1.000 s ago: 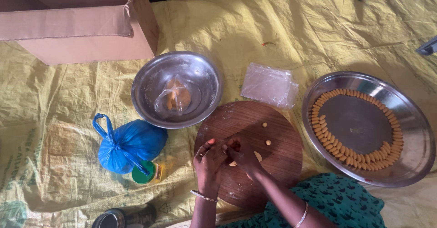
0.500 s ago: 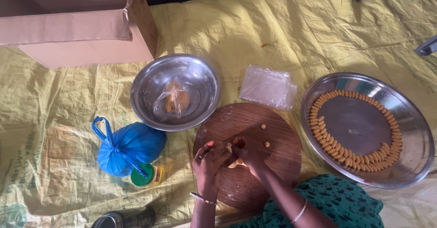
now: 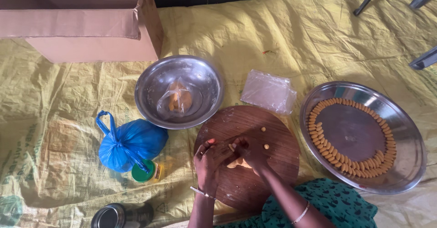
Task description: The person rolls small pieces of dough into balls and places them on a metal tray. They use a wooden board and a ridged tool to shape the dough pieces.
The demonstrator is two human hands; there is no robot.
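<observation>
At lower centre of the head view, the left hand [image 3: 207, 164] and the right hand [image 3: 250, 154] meet over a round wooden board [image 3: 273, 137]. Both hands are curled, fingers bent inward, and close together on a lump of pale dough [image 3: 240, 163] that rests on the board; the dough shows between and just under the fingers. How firmly each hand grips it cannot be told. Each wrist carries a thin bangle.

Two small dough balls [image 3: 264, 138] lie on the board, just above and right of the hands, apart from each other and from the lump.

Right of the board, a wide steel tray [image 3: 350, 132] lies on the yellow sheet [image 3: 255, 36] that covers the floor. Small shaped dough pieces [image 3: 318, 139] lie in a curved row along the tray's inner edge, open at the upper right.

Above the board at upper centre, a clear plastic bag [image 3: 268, 91] lies flat, just beside the board's top edge.

Left of that bag, a steel bowl [image 3: 150, 91] holds a clear bag with something orange inside.

Lower left of the bowl, a knotted blue plastic bag [image 3: 132, 141] sits against a small green-capped bottle [image 3: 144, 172].

At the bottom edge, a dark round tin [image 3: 109, 216] is partly cut off.

At upper left, an open cardboard box [image 3: 86, 32] stands on the sheet.
</observation>
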